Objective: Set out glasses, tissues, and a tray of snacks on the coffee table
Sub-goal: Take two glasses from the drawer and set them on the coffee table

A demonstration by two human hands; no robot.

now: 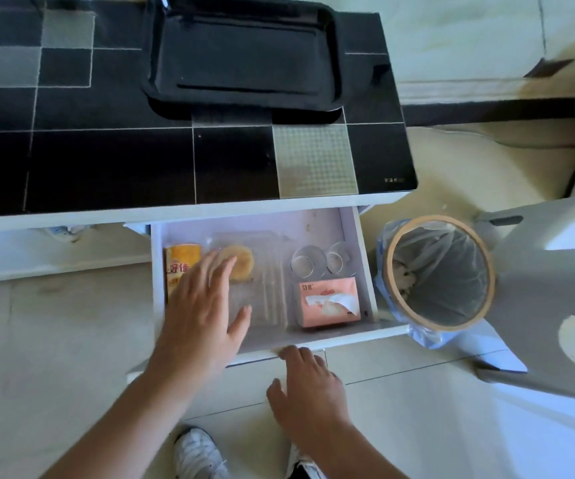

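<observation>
Reaching into the open white drawer (365,264), the left hand (203,305) hovers with fingers spread, empty, over the round yellow wrapped snack (241,262) beyond its fingertips, while the right hand (308,392), fingers loosely curled and empty, steadies the drawer front.

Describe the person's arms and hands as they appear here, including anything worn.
Both forearms are bare right to the frame's bottom edge, with no sleeves in view. The left hand and right hand carry no gloves, rings, watch or bracelets that I can see. Fingernails look short and unpainted.
</observation>
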